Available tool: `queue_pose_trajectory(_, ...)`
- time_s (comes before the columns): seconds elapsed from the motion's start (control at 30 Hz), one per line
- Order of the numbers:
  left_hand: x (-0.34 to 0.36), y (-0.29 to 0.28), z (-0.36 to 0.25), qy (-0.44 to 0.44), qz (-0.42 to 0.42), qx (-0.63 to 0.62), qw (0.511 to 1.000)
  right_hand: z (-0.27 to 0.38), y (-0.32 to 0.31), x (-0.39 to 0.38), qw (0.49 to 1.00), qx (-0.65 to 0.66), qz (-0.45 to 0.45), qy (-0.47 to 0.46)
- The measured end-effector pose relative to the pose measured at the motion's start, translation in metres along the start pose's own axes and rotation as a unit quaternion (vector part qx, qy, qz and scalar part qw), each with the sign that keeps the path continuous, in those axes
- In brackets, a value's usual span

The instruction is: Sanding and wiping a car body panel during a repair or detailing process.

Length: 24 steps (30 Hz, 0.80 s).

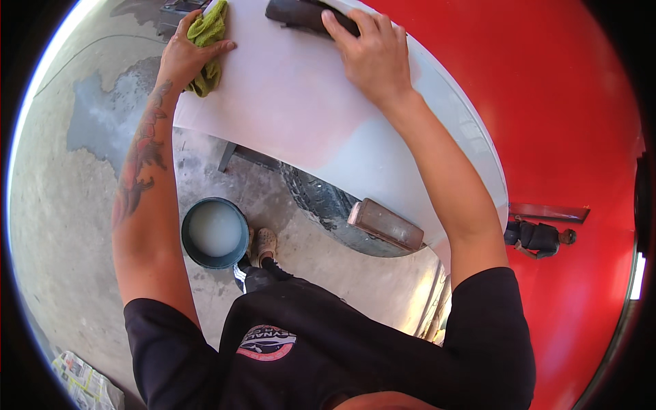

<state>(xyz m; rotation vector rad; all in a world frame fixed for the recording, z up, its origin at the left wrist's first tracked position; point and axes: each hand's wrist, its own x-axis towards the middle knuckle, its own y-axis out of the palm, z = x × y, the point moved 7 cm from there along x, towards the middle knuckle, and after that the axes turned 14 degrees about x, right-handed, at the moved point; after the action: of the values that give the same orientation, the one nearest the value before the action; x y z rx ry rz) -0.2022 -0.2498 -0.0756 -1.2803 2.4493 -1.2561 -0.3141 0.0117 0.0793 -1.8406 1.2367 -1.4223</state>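
Note:
At the far left edge of a white and pale-pink vehicle panel (273, 102), my left hand (184, 58) grips a crumpled yellow-green cloth (208, 34). Its thumb reaches over onto the panel's face. My right hand (376, 58) is closed over one end of a long dark sanding block (301, 14), which lies against the panel's far part. A brown rectangular block (387, 224) rests along the panel's near edge, beneath my right forearm and apart from both hands. Whether it is fixed there I cannot tell.
A glossy red body panel (547, 123) borders the white one on the right. Below the white panel's edge sits a black tyre (321, 205). On the concrete floor, by my shoe (266, 242), stands a dark bucket (189, 249) of cloudy liquid. Newspaper (85, 383) lies at near left.

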Motion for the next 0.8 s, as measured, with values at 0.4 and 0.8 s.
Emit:
queue_pose_trajectory(0.4, -0.004, -0.010, -0.027, -0.012, -0.014, -0.053, 0.998, -0.002, -0.019, -0.046, 0.996, 0.049, 0.028, 0.075)
queue_pose_trajectory(0.8, -0.006, -0.012, -0.027, -0.024, 0.011, -0.087, 0.996, 0.001, -0.026, -0.053, 0.995, 0.066, 0.008, 0.076)
